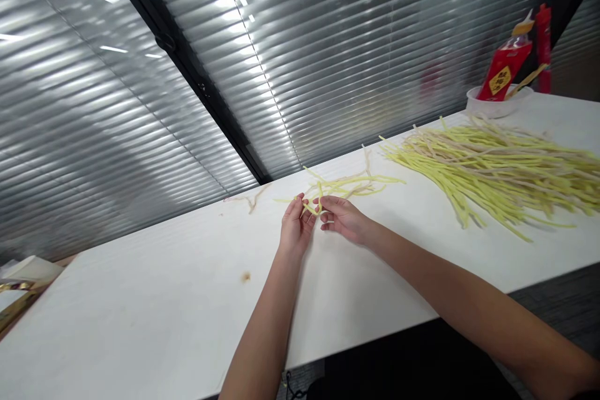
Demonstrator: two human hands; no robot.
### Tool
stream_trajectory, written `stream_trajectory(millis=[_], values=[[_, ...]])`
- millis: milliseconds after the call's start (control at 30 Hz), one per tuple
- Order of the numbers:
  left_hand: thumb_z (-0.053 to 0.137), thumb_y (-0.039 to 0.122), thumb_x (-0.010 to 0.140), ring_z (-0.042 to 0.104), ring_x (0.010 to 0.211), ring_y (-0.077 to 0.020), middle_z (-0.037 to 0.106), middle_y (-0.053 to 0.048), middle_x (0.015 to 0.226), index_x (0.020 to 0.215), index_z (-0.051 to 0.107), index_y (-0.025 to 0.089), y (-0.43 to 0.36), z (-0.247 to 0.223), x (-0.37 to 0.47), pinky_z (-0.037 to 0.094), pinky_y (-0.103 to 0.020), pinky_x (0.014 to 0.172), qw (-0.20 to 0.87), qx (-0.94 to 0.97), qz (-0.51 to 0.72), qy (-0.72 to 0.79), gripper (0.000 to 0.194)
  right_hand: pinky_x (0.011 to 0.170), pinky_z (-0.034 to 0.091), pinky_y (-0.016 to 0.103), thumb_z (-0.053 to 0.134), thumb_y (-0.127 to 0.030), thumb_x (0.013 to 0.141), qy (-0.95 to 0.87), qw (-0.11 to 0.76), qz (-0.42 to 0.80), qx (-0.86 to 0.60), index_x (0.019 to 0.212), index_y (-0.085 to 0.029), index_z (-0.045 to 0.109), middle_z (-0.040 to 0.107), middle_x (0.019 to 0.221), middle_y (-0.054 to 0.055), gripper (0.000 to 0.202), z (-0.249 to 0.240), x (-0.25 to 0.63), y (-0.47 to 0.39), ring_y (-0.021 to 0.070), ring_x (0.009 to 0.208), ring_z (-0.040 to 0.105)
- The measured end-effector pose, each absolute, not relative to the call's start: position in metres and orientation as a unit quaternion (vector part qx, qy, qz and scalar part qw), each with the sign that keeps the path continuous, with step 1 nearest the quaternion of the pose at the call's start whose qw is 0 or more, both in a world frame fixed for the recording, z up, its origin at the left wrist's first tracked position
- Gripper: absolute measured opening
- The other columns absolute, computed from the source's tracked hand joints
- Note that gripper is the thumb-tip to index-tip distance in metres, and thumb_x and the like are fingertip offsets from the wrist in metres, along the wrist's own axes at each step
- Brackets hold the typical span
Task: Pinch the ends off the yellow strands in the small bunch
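A bent yellow pipe cleaner (310,208) is held between my two hands over the white table. My left hand (294,225) pinches one part of it, thumb against fingers. From the other side, my right hand (343,216) grips it near an upright end between thumb and forefinger, the other fingers curled. Just behind the hands lie several loose yellow and beige pipe cleaners (359,189), loosely crossed. To the right spreads a large bundle of yellow and beige pipe cleaners (497,169). The exact bend within my fingers is partly hidden.
A few thin beige pieces (253,203) lie left of my hands on the white table (154,306). A brown stain (245,277) marks its surface. At the back right, a white bowl (490,108) holds a red bottle (501,72). Blinds (337,62) stand behind the table.
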State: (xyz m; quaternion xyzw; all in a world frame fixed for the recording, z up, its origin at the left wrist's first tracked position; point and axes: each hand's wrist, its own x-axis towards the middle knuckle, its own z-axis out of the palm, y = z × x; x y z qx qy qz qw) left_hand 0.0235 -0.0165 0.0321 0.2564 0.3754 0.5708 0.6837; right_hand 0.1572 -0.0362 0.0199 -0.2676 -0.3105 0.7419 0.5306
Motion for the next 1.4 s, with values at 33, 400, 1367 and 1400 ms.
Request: stream_trajectory(millis=[33,400,1367,1400], values=[[0.07,0.025,0.073,0.062,0.062,-0.0091,0.062,0.001,0.079,0.095,0.062,0.018,-0.017,0.032,0.023,0.049,-0.021,0.058,0.683,0.262,0.569,0.375,0.024,0.056,0.047,0.022,0.074,-0.042,0.068,-0.312,0.531,0.739,-0.272,0.084,-0.021,0.067,0.06,0.079,-0.002,0.027,0.02,0.158,-0.036,0.005,0.056,0.047],[0.075,0.025,0.068,0.06,0.064,-0.0084,0.064,-0.001,0.074,0.085,0.067,0.013,-0.02,0.032,0.027,0.05,-0.019,0.062,0.676,0.321,0.564,0.348,0.022,0.047,0.043,0.02,0.074,-0.043,0.065,-0.385,0.523,0.684,-0.333,0.075,-0.018,0.061,0.054,0.068,-0.005,0.03,0.017,0.158,-0.033,0.0018,0.044,0.033],[0.082,0.02,0.055,0.057,0.06,-0.0065,0.064,0.0,0.07,0.075,0.069,0.013,-0.023,0.04,0.03,0.047,-0.018,0.059,0.646,0.33,0.592,0.352,0.025,0.07,0.054,0.029,0.08,-0.034,0.061,-0.385,0.51,0.697,-0.326,0.084,-0.02,0.067,0.066,0.075,-0.002,0.03,0.017,0.161,-0.035,0.0066,0.056,0.057],[0.081,0.018,0.055,0.057,0.06,-0.0062,0.064,0.0,0.07,0.074,0.069,0.013,-0.023,0.04,0.03,0.046,-0.018,0.059,0.629,0.334,0.603,0.359,0.023,0.07,0.054,0.029,0.08,-0.035,0.061,-0.397,0.515,0.681,-0.336,0.089,-0.021,0.068,0.068,0.079,0.0,0.034,0.016,0.16,-0.035,0.0082,0.059,0.059]])
